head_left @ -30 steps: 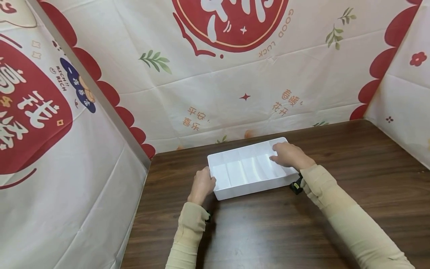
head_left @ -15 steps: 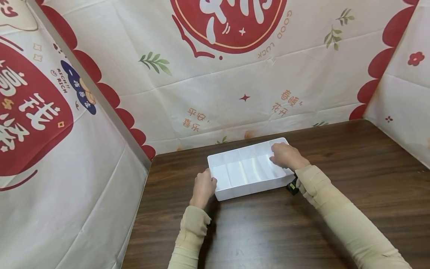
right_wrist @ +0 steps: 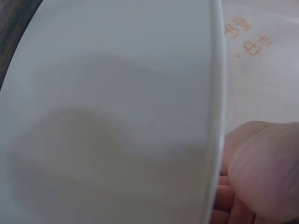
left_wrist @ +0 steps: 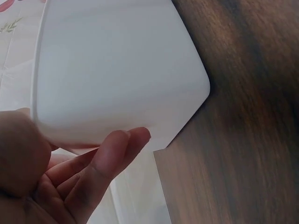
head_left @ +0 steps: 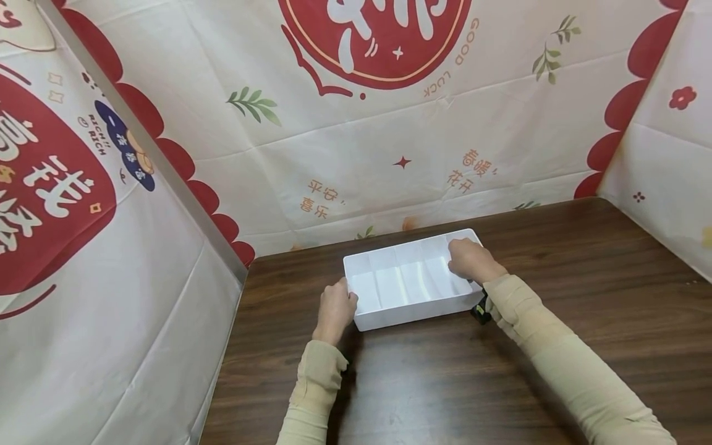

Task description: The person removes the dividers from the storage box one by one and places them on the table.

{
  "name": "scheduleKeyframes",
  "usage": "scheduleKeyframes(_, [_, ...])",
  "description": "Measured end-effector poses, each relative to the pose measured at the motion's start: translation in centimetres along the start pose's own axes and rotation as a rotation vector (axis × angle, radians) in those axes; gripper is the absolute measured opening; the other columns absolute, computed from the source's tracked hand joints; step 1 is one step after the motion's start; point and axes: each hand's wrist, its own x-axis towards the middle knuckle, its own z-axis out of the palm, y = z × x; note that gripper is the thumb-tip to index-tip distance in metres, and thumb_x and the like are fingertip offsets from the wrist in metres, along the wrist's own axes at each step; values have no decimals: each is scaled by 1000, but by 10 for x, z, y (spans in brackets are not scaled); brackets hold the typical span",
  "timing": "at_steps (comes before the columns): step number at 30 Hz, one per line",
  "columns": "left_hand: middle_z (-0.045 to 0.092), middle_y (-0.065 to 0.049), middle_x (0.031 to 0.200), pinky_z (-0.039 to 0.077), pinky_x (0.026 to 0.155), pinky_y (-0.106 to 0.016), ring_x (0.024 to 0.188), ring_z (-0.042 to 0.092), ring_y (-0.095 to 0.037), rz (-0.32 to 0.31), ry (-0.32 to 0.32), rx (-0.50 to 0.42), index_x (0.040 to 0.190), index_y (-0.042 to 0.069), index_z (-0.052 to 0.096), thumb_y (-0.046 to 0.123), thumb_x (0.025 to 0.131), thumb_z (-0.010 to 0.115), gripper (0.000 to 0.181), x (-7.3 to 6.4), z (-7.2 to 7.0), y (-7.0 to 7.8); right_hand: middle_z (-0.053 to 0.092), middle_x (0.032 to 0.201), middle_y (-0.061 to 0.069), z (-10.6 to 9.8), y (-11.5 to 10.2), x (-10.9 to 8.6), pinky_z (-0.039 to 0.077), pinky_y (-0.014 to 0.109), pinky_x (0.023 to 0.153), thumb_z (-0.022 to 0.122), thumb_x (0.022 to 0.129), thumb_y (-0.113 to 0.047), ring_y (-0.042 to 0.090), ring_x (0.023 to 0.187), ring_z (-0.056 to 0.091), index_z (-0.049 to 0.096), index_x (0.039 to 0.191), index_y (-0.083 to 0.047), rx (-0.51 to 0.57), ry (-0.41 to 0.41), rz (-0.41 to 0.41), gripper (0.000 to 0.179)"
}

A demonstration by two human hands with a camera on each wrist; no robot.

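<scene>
A shallow white plastic tray (head_left: pixel 417 312) with ribs across its floor lies on the brown table, near the back edge. At its left end my left hand (head_left: pixel 335 307) grips the end wall; in the left wrist view, fingers (left_wrist: pixel 110 151) press against the outside of the white wall. My right hand (head_left: pixel 473 258) holds the tray's right end, with the thumb side reaching over the rim into the tray. The right wrist view is mostly filled by a white wall, and part of the right hand (right_wrist: pixel 261 172) shows beyond its rim; the fingertips are hidden there.
The wood-grain table (head_left: pixel 423 383) stretches in front of and beside the tray. A printed white cloth (head_left: pixel 334 142) hangs close behind it, with further cloth panels at left and right. A small black device (head_left: pixel 481 311) sits at the right wrist.
The right hand has shifted slightly left, and its fingers look more curled at the tray's end. The left hand and tray stay nearly in place; the head view has moved a little.
</scene>
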Motion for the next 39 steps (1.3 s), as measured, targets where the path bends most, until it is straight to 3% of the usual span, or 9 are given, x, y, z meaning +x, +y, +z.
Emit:
scheduleKeyframes(9, [71,-23,86,53,62,-44,74,69,-30,4,48,23,103,-5,66,6,90,63,17,0,1,1,58,67,12,0,-1,1,45,29,48,51,87,4,22,56,55,61,87,6,24,7,2,10])
scheduleKeyframes(25, [73,-22,92,54,65,-45,78,71,-33,-17,70,30,110,-4,66,8,91,63,23,-3,7,-1,60,65,13,3,0,-1,47,27,43,51,87,5,22,52,59,61,88,8,30,-10,6,11])
scheduleKeyframes(34, [71,-21,82,51,56,-43,63,65,-28,-1,89,60,105,-5,66,5,89,63,20,-3,8,0,59,68,14,2,-1,-2,47,27,44,51,87,5,23,54,59,60,84,5,21,-7,0,10])
scheduleKeyframes(39, [71,-20,81,50,54,-41,58,59,-22,-20,86,69,111,-6,66,5,88,63,26,-3,8,0,60,70,15,-1,-3,-2,47,27,44,51,87,5,23,54,59,61,88,8,18,-3,-1,10])
